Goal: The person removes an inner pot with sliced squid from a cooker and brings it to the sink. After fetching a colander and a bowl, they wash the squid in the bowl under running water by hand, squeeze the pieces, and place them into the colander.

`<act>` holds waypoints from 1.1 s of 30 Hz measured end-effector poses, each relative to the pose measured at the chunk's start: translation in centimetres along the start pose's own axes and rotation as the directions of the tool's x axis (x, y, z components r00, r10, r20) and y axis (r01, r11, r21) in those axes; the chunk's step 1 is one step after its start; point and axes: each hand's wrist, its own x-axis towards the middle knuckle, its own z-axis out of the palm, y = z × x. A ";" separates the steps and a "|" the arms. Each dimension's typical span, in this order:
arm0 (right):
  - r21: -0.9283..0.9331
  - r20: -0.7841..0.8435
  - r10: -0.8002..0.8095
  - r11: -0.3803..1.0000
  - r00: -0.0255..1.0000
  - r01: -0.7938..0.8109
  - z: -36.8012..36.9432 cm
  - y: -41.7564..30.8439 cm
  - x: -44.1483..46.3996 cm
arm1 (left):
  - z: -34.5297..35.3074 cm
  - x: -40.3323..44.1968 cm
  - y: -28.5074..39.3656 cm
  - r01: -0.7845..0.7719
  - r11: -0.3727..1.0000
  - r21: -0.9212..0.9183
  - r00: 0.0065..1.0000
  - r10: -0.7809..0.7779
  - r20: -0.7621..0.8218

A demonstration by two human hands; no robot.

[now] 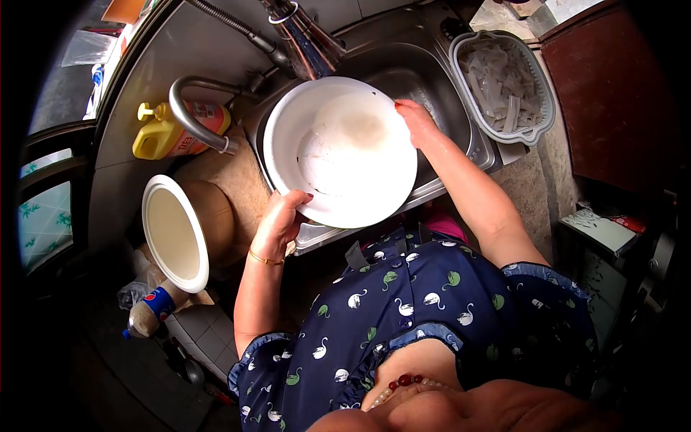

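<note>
A wide white basin (332, 162) is held over the front part of the metal sink (425, 90), its open side facing me. My left hand (283, 218) grips its lower left rim, thumb over the edge. On the right rim, my right hand (417, 124) has the thumb on top, with its other fingers hidden behind the basin. A brownish patch and a few dark specks mark the basin's inside. Close above its far rim hangs a chrome faucet head (306, 39).
A yellow pump bottle (173, 133) stands left of the curved metal spout (188, 119). Below it, a cream tub (176, 234) leans on its side near a Pepsi bottle (150, 311). Right of the sink, a white basket (543, 119) contains pale translucent strips.
</note>
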 end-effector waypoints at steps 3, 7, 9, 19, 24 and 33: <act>0.007 0.018 -0.006 1.000 1.000 0.006 -0.1 0.0 0.0 | 0.1 -0.1 0.3 -0.007 1.000 0.005 1.000 0.007 0.012; 0.019 0.026 -0.002 1.000 1.000 0.002 -0.3 0.2 0.4 | 0.1 0.0 0.2 -0.033 0.999 -0.012 0.999 0.034 0.032; 0.029 0.038 -0.007 1.000 0.999 0.006 -0.4 0.2 0.4 | 0.3 -0.1 0.4 -0.043 0.999 -0.018 0.998 0.044 0.042; 0.007 0.027 -0.026 1.000 0.999 0.026 -0.2 -0.1 0.2 | 0.3 -0.6 0.9 -0.010 1.000 0.022 0.998 0.009 0.066; 0.035 0.050 -0.026 0.999 0.998 0.024 -0.2 -0.3 -0.1 | 1.4 -1.6 1.8 0.003 0.999 0.041 0.999 -0.005 0.043; 0.021 0.023 -0.018 1.000 1.000 0.017 0.1 -0.8 -0.8 | 1.5 -1.9 1.9 0.000 0.999 0.039 0.999 -0.001 0.035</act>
